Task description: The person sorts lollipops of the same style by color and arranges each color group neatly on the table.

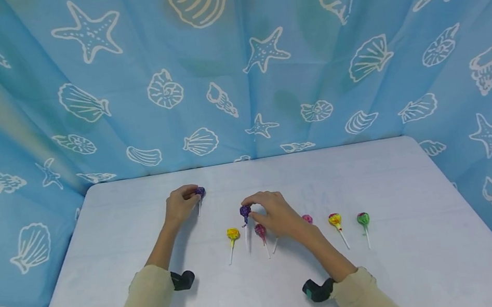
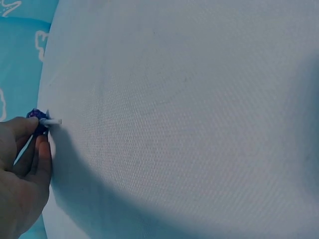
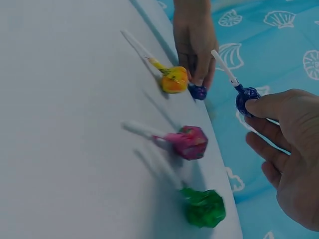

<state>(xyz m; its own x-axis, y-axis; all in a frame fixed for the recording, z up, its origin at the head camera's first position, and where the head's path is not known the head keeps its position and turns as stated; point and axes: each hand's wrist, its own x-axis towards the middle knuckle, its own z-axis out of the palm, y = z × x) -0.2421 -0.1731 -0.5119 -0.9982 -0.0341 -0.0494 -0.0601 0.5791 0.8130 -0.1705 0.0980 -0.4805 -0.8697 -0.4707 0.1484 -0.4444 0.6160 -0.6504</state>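
Near the table's far left, my left hand [image 1: 181, 204] pinches the head of a purple-wrapped lollipop [image 1: 201, 192], its white stick pointing down toward me. In the left wrist view the same left hand [image 2: 22, 174] has thumb and fingers around the wrapped head. My right hand [image 1: 278, 214] pinches another purple lollipop [image 1: 245, 211] by its head between thumb and fingers. The right wrist view shows that held lollipop [image 3: 246, 101] raised, stick up and leftward. Nearest to it are a yellow lollipop [image 1: 233, 234] and a dark pink one [image 1: 260, 230].
A green lollipop [image 3: 205, 209] lies beside the dark pink one. Right of my right hand lie a pink lollipop [image 1: 307, 219], partly hidden, a yellow-and-red one [image 1: 335, 220] and another green one [image 1: 363, 219]. A blue shell-patterned curtain [image 1: 234, 71] hangs behind the white table [image 1: 120, 234].
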